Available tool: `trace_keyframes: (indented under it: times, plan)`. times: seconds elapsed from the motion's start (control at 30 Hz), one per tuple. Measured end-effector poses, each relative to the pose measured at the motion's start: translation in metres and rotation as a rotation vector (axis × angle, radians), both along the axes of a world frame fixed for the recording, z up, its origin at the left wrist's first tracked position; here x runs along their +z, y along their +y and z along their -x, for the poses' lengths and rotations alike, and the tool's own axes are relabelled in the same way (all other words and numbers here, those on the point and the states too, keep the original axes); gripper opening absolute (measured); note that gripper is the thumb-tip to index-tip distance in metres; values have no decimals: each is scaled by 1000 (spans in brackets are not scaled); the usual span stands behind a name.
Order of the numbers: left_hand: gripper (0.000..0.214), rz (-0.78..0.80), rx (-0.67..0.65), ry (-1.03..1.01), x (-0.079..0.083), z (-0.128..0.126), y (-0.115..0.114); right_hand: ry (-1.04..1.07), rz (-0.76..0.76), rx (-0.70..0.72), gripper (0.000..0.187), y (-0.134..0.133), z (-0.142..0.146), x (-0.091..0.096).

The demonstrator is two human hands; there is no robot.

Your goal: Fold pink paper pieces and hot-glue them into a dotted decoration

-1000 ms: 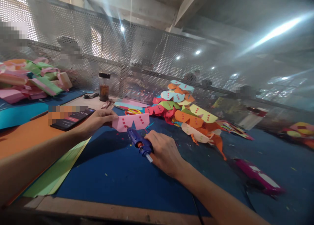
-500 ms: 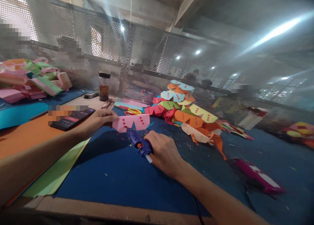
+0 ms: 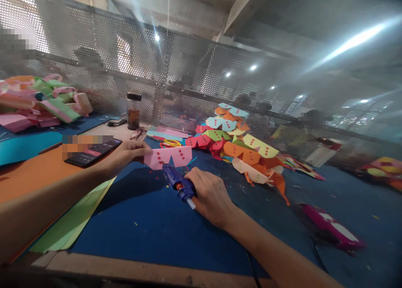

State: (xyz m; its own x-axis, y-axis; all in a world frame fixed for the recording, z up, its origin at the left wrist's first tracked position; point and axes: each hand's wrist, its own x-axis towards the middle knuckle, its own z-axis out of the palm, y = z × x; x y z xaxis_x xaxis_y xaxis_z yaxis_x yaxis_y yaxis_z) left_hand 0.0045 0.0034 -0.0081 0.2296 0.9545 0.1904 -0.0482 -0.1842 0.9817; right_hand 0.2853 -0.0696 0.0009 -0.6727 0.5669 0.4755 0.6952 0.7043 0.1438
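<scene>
My left hand (image 3: 132, 151) pinches the left end of a pink paper cutout (image 3: 179, 154), which has red square dots and a notch in its lower edge. In my right hand (image 3: 209, 191) is a blue glue gun (image 3: 176, 180) with a clear glue stick poking out of its back. Its nozzle meets the lower left part of the pink paper; whether the two touch I cannot tell. Beyond them, yellow-handled scissors (image 3: 171, 143) lie on the blue table (image 3: 150, 229).
A pile of dotted paper cutouts (image 3: 241, 151) lies behind my right hand. At left are a phone (image 3: 94, 151), orange paper (image 3: 31, 172), a lidded jar (image 3: 134, 112) and folded paper pieces (image 3: 44, 99). A magenta box (image 3: 329, 227) rests at right. Perforated metal screen (image 3: 188, 70) stands behind.
</scene>
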Motion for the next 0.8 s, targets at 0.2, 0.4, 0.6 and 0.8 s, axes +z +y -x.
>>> trace_keyframes:
  times: [0.2, 0.4, 0.6, 0.8]
  plan:
    - [23, 9, -12, 5, 3, -2, -3, -22, 13, 3, 16, 0, 1, 1]
    - [25, 11, -15, 5, 3, -2, -3, -13, 8, 4, 14, 0, 1, 0]
    - [23, 12, -11, -3, 1, -1, -1, 6, -12, 14, 12, 1, 0, -2]
    - [22, 15, -4, -10, 3, -1, -3, 32, -32, 30, 10, 1, 1, -2]
